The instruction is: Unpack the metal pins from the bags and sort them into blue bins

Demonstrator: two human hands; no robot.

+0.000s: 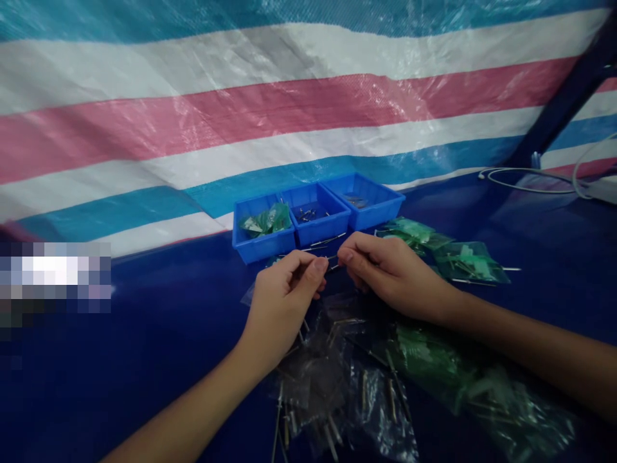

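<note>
My left hand [289, 289] is closed, thumb pressed to the fingers, in front of the blue bins. Facing it across a small gap, my right hand [380, 270] is also closed in a pinch. Thin metal pieces [332, 262] show between the two sets of fingertips; which hand grips which piece is too small to tell. Below the hands lie clear plastic bags [318, 373] with thin metal rods. Green bags [470, 262] with metal pieces lie beyond my right wrist, and more green bags [429, 360] lie under my right forearm.
Three joined blue bins [321, 225] stand behind the hands on the dark blue table [159, 347]; the left one holds a green bag, the others small metal parts. A striped sheet [241, 116] hangs behind. A white cable [530, 186] lies at the far right.
</note>
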